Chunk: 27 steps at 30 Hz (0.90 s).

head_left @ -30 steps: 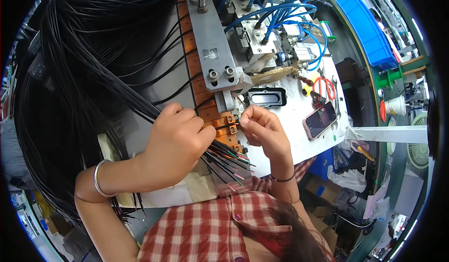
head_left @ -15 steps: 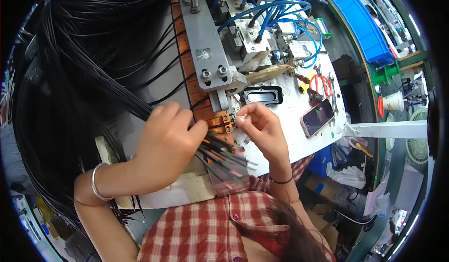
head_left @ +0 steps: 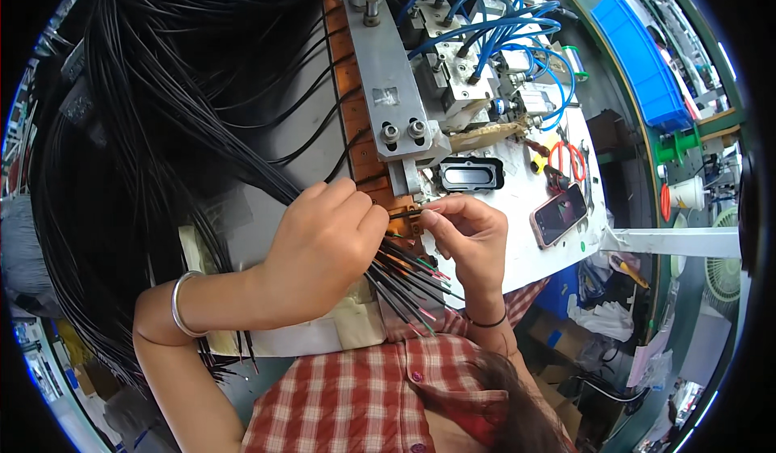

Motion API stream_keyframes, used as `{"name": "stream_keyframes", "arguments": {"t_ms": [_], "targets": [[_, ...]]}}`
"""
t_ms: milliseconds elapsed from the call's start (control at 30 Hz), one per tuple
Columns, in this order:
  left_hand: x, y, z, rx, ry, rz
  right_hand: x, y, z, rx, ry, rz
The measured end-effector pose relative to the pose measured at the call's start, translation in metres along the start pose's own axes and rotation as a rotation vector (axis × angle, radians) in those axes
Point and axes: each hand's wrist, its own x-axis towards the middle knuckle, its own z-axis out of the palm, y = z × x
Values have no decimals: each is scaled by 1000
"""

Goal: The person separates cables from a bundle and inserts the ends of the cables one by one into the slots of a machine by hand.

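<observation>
Cable (head_left: 404, 214), one black length, lies across a copper-coloured block (head_left: 399, 205) at the near end of a long strip (head_left: 349, 89), right between the two hands I'm watching from my far-off seat! The left hand (head_left: 323, 243) is clenched around one thick bundle (head_left: 242, 160); the right hand (head_left: 473, 231) has thumb and forefinger pinched together on the cable's tip. Counting on: one silvery bangle (head_left: 175, 303), round and smooth, on the left wrist, one thin dark band (head_left: 488, 324) on the right. The bundle's slim, smooth strands beat my count, and past the left hand their loose ends (head_left: 408, 283) fan out, tipped red and green. Over the strip I get one long grey metal bar (head_left: 388, 73), with two round-headed bolts (head_left: 390, 134) near its lower end. Blue tubes (head_left: 497, 25) loop glossily above chunky metal blocks. And on the white table (head_left: 517, 255): one flat phone (head_left: 560, 215), one black oblong tray (head_left: 471, 185) with rounded corners, one pair of red-handled scissors (head_left: 577, 162). Upper right, one long blue plastic bin (head_left: 647, 65).
</observation>
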Motion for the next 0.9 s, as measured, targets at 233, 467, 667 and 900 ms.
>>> {"name": "stream_keyframes", "arguments": {"t_ms": [233,467,667,900], "targets": [[1,-1,0,18,-12,41,4,2,-16,250,-327,193],[1,0,5,-15,-74,73,6,5,-21,124,-184,88],[3,-6,16,40,79,140,9,13,-15,-142,-46,10],[0,0,10,99,-26,42,17,11,-19,25,-223,187]]}}
